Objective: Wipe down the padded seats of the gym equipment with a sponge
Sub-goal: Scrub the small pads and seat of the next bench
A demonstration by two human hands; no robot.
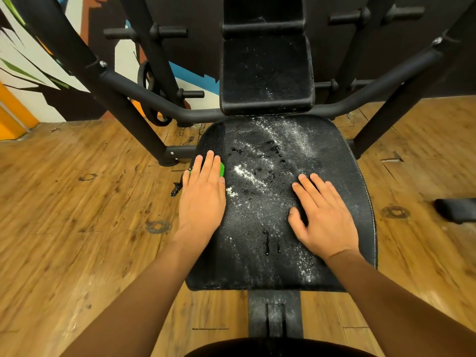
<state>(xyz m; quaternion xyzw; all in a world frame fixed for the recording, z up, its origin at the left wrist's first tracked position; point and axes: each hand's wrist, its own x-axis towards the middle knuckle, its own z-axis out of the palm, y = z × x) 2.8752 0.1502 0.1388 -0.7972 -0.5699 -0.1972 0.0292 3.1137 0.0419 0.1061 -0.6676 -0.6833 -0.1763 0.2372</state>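
Note:
A black padded seat [260,253] fills the middle of the head view, streaked with white powder and dark wet drops. My left hand [203,194] lies flat with straight fingers on a green sponge [222,169] at the seat's left edge; only slivers of the sponge show beside my fingers. My right hand [320,215] rests flat on the right half of the seat, fingers spread. A black padded backrest [266,73] rises behind the seat, with white powder near its lower edge.
Black steel frame tubes [144,91] slant on both sides of the seat and cross behind it. Weight pegs [190,94] stick out at the left rear. Wooden floor [77,202] surrounds the machine. A black bar [275,313] runs under the seat's front.

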